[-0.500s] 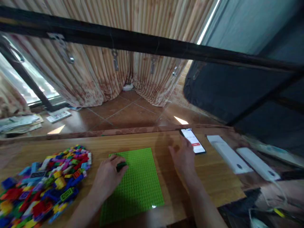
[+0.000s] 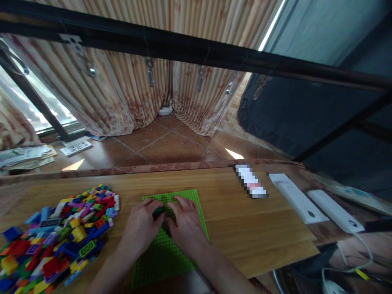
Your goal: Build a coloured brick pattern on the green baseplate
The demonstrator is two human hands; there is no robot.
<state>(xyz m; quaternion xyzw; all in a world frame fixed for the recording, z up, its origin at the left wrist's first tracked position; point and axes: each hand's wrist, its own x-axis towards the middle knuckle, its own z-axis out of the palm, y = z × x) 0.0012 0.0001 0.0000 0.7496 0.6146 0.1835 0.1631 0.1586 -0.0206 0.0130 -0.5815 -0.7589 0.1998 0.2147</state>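
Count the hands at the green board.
2: the left hand, at a dark green piece, and the right hand just beside it, over the green board.

Daylight washed out the window [image 2: 56, 108], beyond and left of the left grip [image 2: 142, 224]; sun patches [image 2: 234, 154] brightened the floor [image 2: 171, 145] ahead. Shadow darkened the mat [image 2: 162, 259] under it. Rightward, the phone [image 2: 251, 181] was pixelated, the cloth [image 2: 306, 114] dim. Outer edges looked stretched, soft.
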